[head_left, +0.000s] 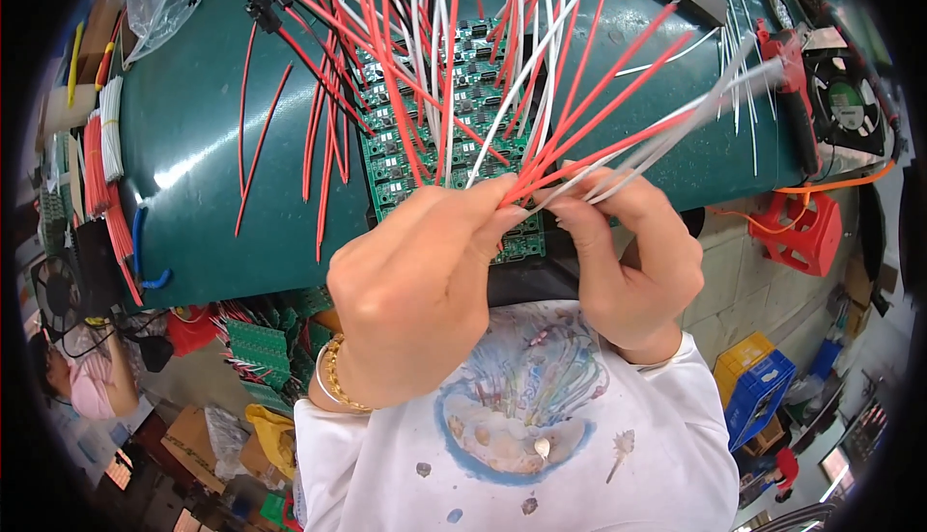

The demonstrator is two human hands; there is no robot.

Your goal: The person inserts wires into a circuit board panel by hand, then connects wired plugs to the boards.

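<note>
With my left hand (415,266) I pinch a bunch of red wires (613,102) between thumb and first finger, and the wires spread upward to the right. My right hand (642,257) is just beside it, and its thumb and first finger are pinching some white wires (676,131), whose far ends look blurred. Both hands are above the lower part of the green circuit boards (389,167), which lie on the green table (193,233) in front of my body. Many other red and white wires stand up from these boards, and some at the left carry black plugs (262,12). Loose red wires (268,117) lie on the table to the left. At the right edge there is a black fan (845,98), and below the table level I see a red stool (801,233) and a blue and yellow crate (758,392).
</note>
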